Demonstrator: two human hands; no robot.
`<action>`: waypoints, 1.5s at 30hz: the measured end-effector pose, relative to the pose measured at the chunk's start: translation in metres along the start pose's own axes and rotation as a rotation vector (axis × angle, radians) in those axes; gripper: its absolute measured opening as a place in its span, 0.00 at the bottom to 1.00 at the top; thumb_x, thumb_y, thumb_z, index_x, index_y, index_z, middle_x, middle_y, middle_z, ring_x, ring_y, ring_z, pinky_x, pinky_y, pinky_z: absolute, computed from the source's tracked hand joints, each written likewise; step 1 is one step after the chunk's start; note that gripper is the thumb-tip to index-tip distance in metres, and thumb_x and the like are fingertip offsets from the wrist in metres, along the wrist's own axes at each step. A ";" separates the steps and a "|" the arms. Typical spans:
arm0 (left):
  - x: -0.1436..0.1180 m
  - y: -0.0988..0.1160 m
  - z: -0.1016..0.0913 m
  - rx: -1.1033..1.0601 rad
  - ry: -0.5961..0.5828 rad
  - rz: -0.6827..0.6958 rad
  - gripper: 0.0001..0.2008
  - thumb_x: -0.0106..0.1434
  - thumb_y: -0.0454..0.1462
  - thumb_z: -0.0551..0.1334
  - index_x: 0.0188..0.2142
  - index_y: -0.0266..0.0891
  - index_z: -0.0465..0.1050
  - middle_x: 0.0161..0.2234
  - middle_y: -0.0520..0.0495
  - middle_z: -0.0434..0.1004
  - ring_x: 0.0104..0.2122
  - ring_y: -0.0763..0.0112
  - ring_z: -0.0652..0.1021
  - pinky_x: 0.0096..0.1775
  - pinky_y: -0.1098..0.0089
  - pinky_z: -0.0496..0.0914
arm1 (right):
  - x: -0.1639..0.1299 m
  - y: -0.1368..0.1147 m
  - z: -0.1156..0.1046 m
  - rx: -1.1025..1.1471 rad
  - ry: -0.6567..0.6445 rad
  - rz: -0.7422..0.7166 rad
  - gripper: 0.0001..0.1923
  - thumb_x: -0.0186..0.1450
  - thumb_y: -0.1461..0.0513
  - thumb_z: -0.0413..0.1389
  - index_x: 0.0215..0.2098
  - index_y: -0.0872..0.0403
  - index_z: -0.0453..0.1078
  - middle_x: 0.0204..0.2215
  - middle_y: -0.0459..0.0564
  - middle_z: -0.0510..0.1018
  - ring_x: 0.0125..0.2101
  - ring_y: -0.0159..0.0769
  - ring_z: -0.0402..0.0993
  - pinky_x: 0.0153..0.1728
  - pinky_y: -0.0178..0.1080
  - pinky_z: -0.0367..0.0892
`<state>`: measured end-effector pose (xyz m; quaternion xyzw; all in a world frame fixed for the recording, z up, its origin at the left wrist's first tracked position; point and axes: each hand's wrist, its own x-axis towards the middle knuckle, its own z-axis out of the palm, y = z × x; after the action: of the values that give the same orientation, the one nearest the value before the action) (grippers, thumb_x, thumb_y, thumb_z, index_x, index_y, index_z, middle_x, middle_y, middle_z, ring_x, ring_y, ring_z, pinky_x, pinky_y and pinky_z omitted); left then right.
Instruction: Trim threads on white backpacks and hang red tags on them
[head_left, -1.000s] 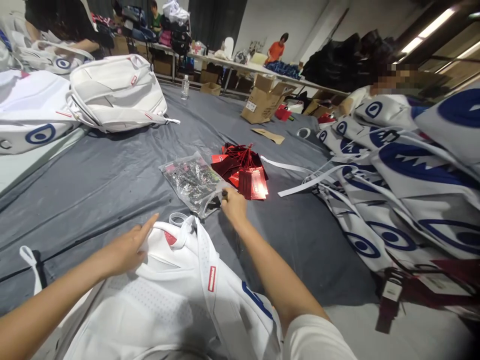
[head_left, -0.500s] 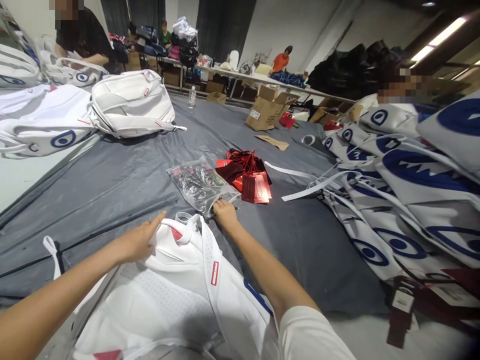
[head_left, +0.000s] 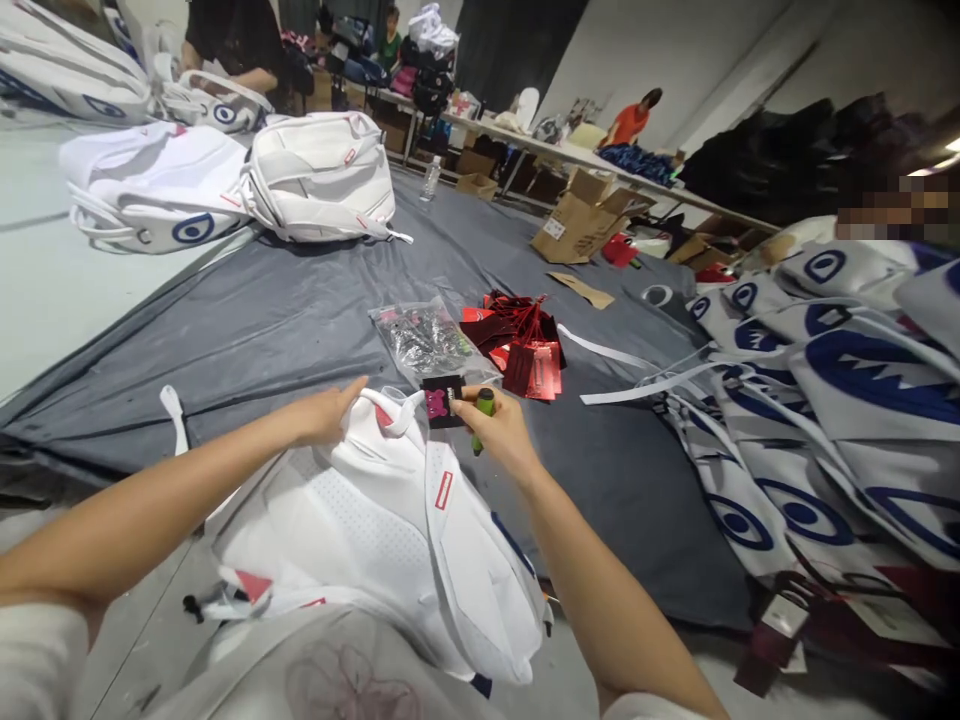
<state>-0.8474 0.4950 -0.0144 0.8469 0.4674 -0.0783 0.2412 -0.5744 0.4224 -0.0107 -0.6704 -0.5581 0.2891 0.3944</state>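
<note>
The left hand (head_left: pixel 324 418) rests on the top of the white backpack (head_left: pixel 375 520) lying in front of the person, fingers pressed together and flat on the fabric beside its carry loop (head_left: pixel 390 405). The right hand (head_left: pixel 501 432) hovers just above the same end of the backpack, thumb and forefinger pinching a small dark tag (head_left: pixel 441 402) with pink print, while the other fingers curl round a green marker (head_left: pixel 482 412). Just beyond lie a clear bag (head_left: pixel 427 342) of more tags and a heap of red tags (head_left: pixel 525 345) on the grey cloth (head_left: pixel 255 330). Holding two things in one hand looks risky: the tag sits in a light pinch and could slip or twist if the marker shifts. The backpack is only steadied from one side, so a tug at the loop might slide it.
</note>
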 end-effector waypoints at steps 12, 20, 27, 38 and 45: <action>-0.081 -0.012 0.024 -0.382 0.329 0.111 0.35 0.69 0.45 0.50 0.71 0.34 0.46 0.69 0.37 0.56 0.67 0.53 0.62 0.64 0.56 0.59 | -0.053 -0.082 0.077 -0.656 -0.684 -0.219 0.08 0.58 0.70 0.54 0.31 0.55 0.74 0.24 0.45 0.75 0.26 0.30 0.66 0.27 0.33 0.50; -0.089 -0.030 0.055 -0.380 0.426 0.232 0.42 0.63 0.39 0.61 0.72 0.43 0.42 0.70 0.42 0.53 0.68 0.58 0.60 0.66 0.57 0.58 | -0.054 -0.082 0.106 -1.011 -0.623 -0.242 0.13 0.67 0.67 0.49 0.42 0.55 0.77 0.39 0.57 0.81 0.38 0.40 0.76 0.31 0.36 0.54; -0.083 -0.031 0.056 -0.388 0.425 0.205 0.43 0.62 0.36 0.63 0.72 0.45 0.43 0.70 0.43 0.55 0.67 0.59 0.62 0.65 0.58 0.60 | -0.051 -0.080 0.106 -1.023 -0.606 -0.253 0.13 0.68 0.66 0.50 0.45 0.56 0.75 0.40 0.57 0.82 0.37 0.40 0.77 0.32 0.36 0.57; -0.080 -0.035 0.062 -0.319 0.504 0.208 0.44 0.63 0.38 0.64 0.72 0.47 0.41 0.67 0.41 0.60 0.64 0.58 0.67 0.62 0.59 0.64 | -0.034 -0.089 0.119 -0.890 -0.587 -0.535 0.10 0.68 0.61 0.54 0.41 0.58 0.76 0.35 0.56 0.82 0.36 0.41 0.78 0.32 0.36 0.59; -0.087 -0.036 0.066 -0.316 0.506 0.129 0.33 0.68 0.46 0.55 0.70 0.45 0.49 0.63 0.42 0.67 0.60 0.57 0.71 0.59 0.59 0.68 | -0.067 -0.064 0.055 -1.148 -0.671 -0.430 0.12 0.67 0.70 0.50 0.38 0.60 0.76 0.31 0.60 0.82 0.35 0.46 0.81 0.32 0.38 0.66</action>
<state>-0.9189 0.4137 -0.0526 0.8194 0.4644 0.2245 0.2501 -0.6671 0.3723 0.0116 -0.5218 -0.8347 0.0553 -0.1674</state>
